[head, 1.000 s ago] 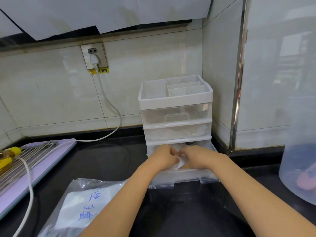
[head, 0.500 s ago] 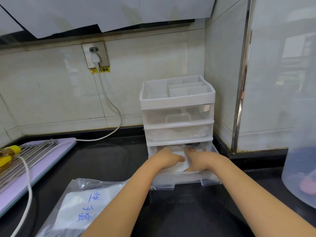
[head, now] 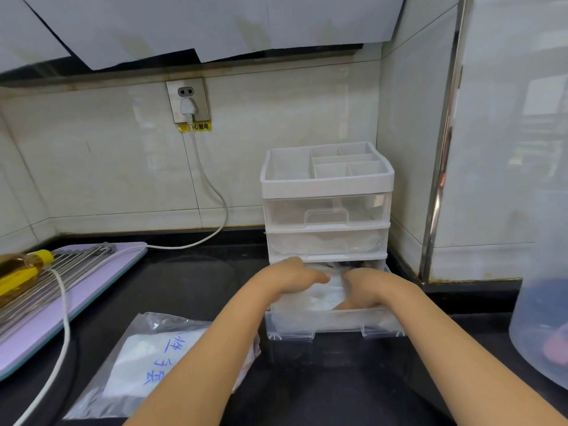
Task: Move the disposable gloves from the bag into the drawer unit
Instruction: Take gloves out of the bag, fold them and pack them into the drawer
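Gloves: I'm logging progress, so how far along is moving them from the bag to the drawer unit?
Done: the bottom drawer is pulled out and clear gloves lie in it. In hand: the left hand and right hand rest on that pile inside the drawer. Left: the bag on the counter shows something white inside, perhaps more gloves, and the drawer is not yet closed.

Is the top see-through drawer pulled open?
No, the top clear plastic drawer sits shut; only the bottom clear drawer is pulled out.
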